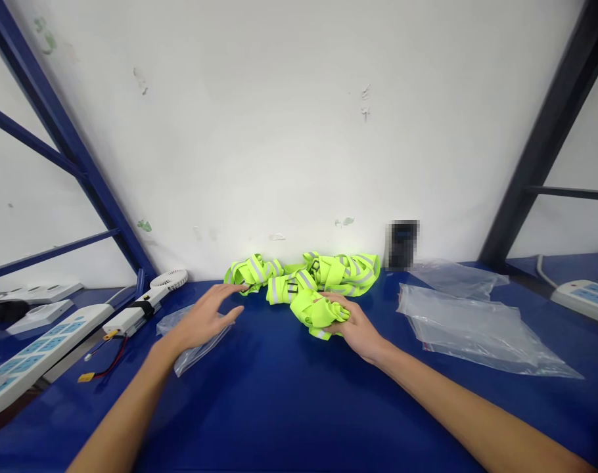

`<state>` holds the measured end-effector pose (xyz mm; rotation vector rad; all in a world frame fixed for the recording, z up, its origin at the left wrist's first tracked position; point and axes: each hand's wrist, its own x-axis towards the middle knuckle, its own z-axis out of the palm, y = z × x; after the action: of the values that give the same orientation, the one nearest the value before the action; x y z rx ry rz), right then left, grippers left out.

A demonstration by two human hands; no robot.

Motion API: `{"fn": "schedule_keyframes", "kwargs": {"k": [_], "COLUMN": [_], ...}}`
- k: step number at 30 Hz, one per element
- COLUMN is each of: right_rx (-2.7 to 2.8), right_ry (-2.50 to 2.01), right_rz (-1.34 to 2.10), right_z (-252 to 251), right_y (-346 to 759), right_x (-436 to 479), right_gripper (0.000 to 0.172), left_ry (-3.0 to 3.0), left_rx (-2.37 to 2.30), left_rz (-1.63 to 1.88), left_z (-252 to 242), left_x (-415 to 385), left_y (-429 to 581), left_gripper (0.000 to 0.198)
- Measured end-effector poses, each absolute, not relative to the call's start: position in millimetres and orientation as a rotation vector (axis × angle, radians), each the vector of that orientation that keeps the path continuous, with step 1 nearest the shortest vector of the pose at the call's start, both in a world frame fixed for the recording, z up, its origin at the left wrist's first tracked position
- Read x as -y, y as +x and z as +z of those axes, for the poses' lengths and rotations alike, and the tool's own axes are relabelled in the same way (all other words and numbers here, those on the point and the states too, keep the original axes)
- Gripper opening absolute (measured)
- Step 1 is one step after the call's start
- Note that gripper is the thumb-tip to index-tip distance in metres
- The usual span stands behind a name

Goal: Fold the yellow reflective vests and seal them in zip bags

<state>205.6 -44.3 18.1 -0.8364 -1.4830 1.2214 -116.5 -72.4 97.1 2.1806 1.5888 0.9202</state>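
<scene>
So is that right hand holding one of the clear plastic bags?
No, the right hand holds a yellow-green striped bundle, and the clear bags lie apart from it.

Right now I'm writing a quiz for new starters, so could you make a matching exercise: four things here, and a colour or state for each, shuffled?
1. Fan
2. Cloth
3. Table
4. Right hand

A. Blue
B. Gripping the cloth
C. White
D. Yellow-green with grey stripes

Pairs: 1-C, 2-D, 3-A, 4-B
</scene>
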Motion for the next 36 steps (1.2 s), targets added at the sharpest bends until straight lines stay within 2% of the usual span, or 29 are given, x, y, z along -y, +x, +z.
{"fn": "schedule_keyframes", "kwargs": {"k": [5, 10, 13, 19, 24, 27, 31, 36], "right_rx": [1.699, 1.967, 2.131, 2.312, 2.254, 2.33, 2.433, 2.45], "right_ry": [-0.767, -0.626, -0.528, -0.491, -0.561, -0.537, -0.42, -0.27], "right_rz": [1.127, 1.113, 0.993, 0.896, 0.825, 0.685, 0.442, 0.306], "right_z": [21.0, 32.3, 35.6, 34.2, 31.9, 33.1, 37.1, 41.7], "right_y": [203.8, 201.4, 202.0, 200.1, 202.6, 207.7, 210.8, 203.7], "right_x": [44.5, 63.0, 73.2, 81.5, 77.0, 73.6, 75.4, 91.0], "right_gripper": [0.043, 0.037, 0.043, 0.062, 0.066, 0.067, 0.065, 0.06], "left_ry": [2.135, 2.505, 2.731, 2.867, 3.068, 3.024, 2.912, 2.898], "left_rx": [-1.767, -1.8, -1.747, -1.686, -1.29, -1.328, -1.464, -1.245], "left_rz": [0.583, 0.336, 0.255, 0.586, 1.068, 1.248, 1.238, 0.954], "left_z": [96.6, 65.6, 43.3, 44.8, 66.6, 68.5, 56.9, 44.9], "left_x": [104.5, 108.1, 93.0, 69.4, 53.8, 41.3, 37.0, 51.8], "left_y": [-182.7, -199.3, -192.3, -156.0, -104.7, -78.5, -61.1, -58.3], "left_gripper": [0.05, 0.074, 0.065, 0.046, 0.044, 0.041, 0.036, 0.034]}}
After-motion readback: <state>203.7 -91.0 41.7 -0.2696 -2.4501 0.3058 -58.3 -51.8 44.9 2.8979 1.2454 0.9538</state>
